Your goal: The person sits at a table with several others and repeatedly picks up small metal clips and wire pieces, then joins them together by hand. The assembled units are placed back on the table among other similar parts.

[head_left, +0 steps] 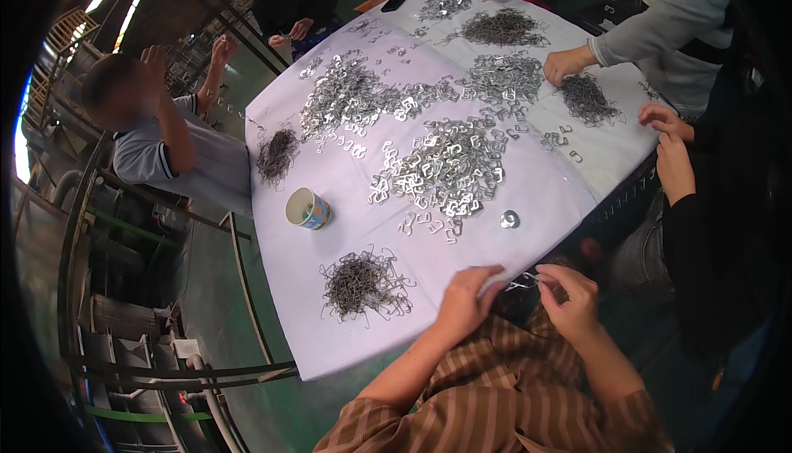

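Person at far left: sits beside the table's left edge in a grey shirt (177,156), both arms raised, hands clear of the table.
Table: a white-covered table (330,329) runs from the near edge up and away, strewn with metal parts.
Small dark heap: a clump of dark wire pieces (277,154) lies near the left edge.
Cup: a paper cup (307,208) lies tipped on the cover, its open mouth showing, between the small dark heap and the nearer one.
Near wire pile: a tangle of dark wire hooks (363,284) lies just left of the left hand, apart from it.
Left hand: the left hand (466,296) rests at the near table edge, fingers curled together and pinched on a small wire piece (521,283).
Bright clips: a broad heap of shiny flat metal clips (450,168) lies beyond both hands, mid-table.
Round part: a small shiny disc (509,219) sits alone near the right edge.
Right hand: the right hand (569,296) is closed, fingertips pinching the other end of the same wire piece, just off the table edge.
Person at right: a dark-sleeved person's hands (670,143) are held close together off the table's right edge.
Person at far right: a hand (565,63) from a grey sleeve rests by another dark wire heap (590,98).
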Demonstrator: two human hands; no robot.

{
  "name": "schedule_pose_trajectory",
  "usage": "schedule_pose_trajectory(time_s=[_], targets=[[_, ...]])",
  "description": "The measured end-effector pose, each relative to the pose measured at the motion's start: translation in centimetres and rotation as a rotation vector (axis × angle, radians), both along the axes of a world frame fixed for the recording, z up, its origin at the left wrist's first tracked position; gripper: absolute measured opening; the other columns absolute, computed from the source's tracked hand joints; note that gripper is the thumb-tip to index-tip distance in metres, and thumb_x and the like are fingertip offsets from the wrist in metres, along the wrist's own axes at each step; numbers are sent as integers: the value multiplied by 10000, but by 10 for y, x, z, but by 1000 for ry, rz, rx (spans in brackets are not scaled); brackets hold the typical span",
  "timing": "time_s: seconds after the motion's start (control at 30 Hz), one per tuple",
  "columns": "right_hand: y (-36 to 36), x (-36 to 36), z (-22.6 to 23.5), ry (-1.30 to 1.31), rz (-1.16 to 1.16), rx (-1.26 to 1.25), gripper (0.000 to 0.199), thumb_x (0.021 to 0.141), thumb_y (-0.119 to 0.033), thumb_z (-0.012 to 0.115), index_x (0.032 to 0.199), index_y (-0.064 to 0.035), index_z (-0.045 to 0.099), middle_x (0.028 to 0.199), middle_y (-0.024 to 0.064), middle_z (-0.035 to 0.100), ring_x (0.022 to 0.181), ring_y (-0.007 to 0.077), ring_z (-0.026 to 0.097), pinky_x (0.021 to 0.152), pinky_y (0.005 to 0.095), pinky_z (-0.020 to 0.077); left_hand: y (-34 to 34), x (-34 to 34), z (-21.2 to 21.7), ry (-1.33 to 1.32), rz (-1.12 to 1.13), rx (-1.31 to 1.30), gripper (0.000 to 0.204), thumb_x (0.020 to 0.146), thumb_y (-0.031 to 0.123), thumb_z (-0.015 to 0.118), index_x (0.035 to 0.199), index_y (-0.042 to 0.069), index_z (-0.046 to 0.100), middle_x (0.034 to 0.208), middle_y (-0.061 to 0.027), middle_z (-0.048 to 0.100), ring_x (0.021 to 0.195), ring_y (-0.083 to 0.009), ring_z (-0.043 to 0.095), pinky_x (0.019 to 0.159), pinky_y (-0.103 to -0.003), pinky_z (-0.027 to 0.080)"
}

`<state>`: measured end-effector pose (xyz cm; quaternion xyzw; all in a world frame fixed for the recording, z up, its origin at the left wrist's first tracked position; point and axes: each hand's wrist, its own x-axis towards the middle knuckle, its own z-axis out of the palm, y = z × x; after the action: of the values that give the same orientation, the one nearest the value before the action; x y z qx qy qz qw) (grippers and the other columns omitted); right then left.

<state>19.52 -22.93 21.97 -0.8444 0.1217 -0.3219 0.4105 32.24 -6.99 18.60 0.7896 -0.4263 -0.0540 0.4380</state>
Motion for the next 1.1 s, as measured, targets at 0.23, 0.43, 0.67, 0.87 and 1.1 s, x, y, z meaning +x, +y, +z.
schedule_pose_trajectory(time_s=[0.23, 0.43, 0.67, 0.87, 1.1], targets=[[-6, -13, -4, -2, -6, -11, 270, 724, 89, 671, 981, 4, 671, 840, 129, 692, 755, 266, 693, 685, 339, 543, 104, 92, -34, -482, 933, 738, 405, 856, 344, 676, 1200, 136, 626, 1318, -174, 544, 1190, -341, 492, 939, -565, 358], [-3, -12, -5, 11, 11, 33, 263, 732, 82, 671, 983, 2, 667, 826, 129, 684, 744, 267, 686, 675, 342, 537, 118, 103, -49, -475, 839, 633, 331, 876, 325, 664, 1168, 174, 633, 1059, -44, 606, 1021, -257, 552, 833, -508, 383], [1, -16, -4, -1, 17, 14, 263, 739, 81, 672, 989, 1, 664, 812, 125, 679, 731, 272, 676, 671, 347, 531, 121, 118, -15, -414, 704, 240, 249, 792, 105, 726, 1031, 127, 658, 984, -68, 633, 909, -266, 604, 787, -391, 441], [0, -22, -7, 18, 16, 13, 272, 740, 79, 670, 1001, -1, 660, 825, 126, 678, 750, 277, 675, 678, 350, 530, 150, 122, 9, -324, 799, 593, 325, 773, 100, 733, 1090, 134, 668, 1032, -58, 663, 1018, -251, 601, 903, -454, 417], [6, -19, -8, 40, 60, 10, 280, 730, 78, 668, 998, -4, 662, 829, 123, 673, 750, 276, 671, 682, 359, 532, 127, 139, -31, -558, 471, 554, 104, 755, 122, 700, 851, 86, 715, 927, -63, 689, 882, -283, 618, 806, -415, 485]])
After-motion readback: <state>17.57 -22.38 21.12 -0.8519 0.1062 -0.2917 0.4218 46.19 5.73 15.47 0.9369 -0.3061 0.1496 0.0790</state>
